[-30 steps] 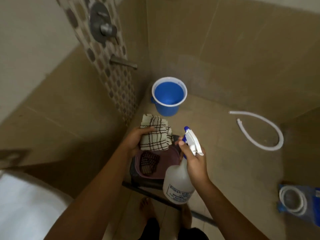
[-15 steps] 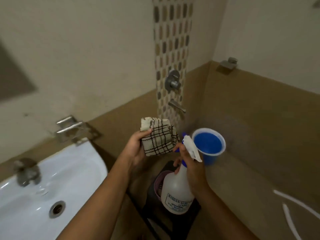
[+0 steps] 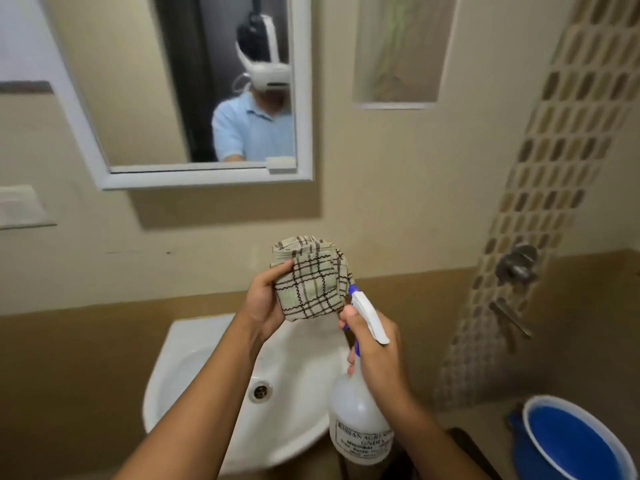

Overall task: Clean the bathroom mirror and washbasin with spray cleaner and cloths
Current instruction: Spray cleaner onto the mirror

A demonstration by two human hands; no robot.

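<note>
Swung round from the shower corner to face the wall above the washbasin (image 3: 194, 368), with the mirror (image 3: 145, 98) now in view up top and the blue bucket (image 3: 568, 445) pushed out to the lower right edge. Carried both hands along through the turn with the same loads.

Left hand (image 3: 263, 303) raised over the basin, fingers and thumb curled tight around a bunched checked cloth (image 3: 311, 278), cream with dark lines, held up in front of the wall just below the mirror. Right hand (image 3: 374, 355) wrapped around the neck of the spray bottle (image 3: 360, 420), forefinger hooked over the blue trigger, white nozzle head poking up and pointing toward the cloth, almost touching its lower edge. Bottle body translucent white with a printed label, hanging upright over the basin's right rim.

Basin white, drain hole (image 3: 259, 391) showing between the two forearms. Mirror framed in white, mounted above and left of the hands, reflecting a person in a light blue shirt wearing a white headset. Recessed niche (image 3: 398, 50) to the mirror's right. Mosaic tile strip (image 3: 561, 133) down the right side, with a metal valve (image 3: 516, 265) and spout (image 3: 509, 318) set in it.
</note>
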